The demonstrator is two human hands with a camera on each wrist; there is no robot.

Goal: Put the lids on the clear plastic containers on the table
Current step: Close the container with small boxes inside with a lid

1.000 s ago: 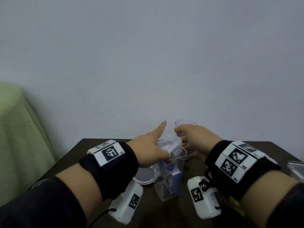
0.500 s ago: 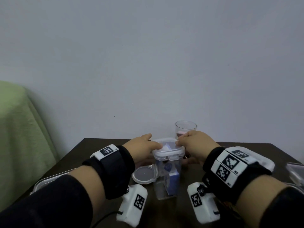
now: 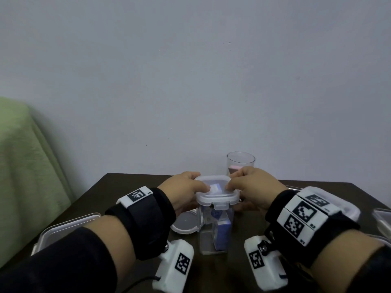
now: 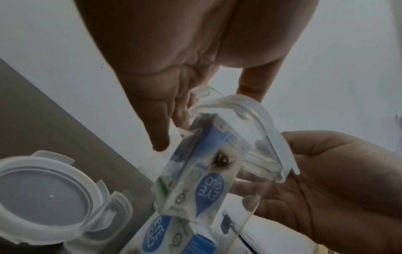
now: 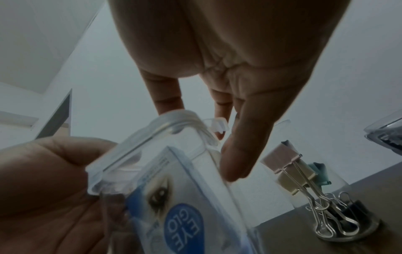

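Dark table [image 3: 148,180] carries our tall container [image 3: 213,235] upright, its lid [image 3: 215,197] level on top. Our left hand [image 3: 182,193] and right hand [image 3: 251,187] pinch that lid from opposite sides, thumbs above, the unlatched side flaps [image 4: 204,91] directly beside our fingers [image 4: 161,134].

The 2 forearms reach forward side by side. The left hand [image 3: 182,193] and right hand [image 3: 254,187] face each other, gripping the lid [image 3: 218,200], thumbs on top.

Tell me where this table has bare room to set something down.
Bare: the table's far left corner, behind the round lid; also the near strip before the tall container. Crowded: centre, where left hand and right hand hold its square lid; the right edge.
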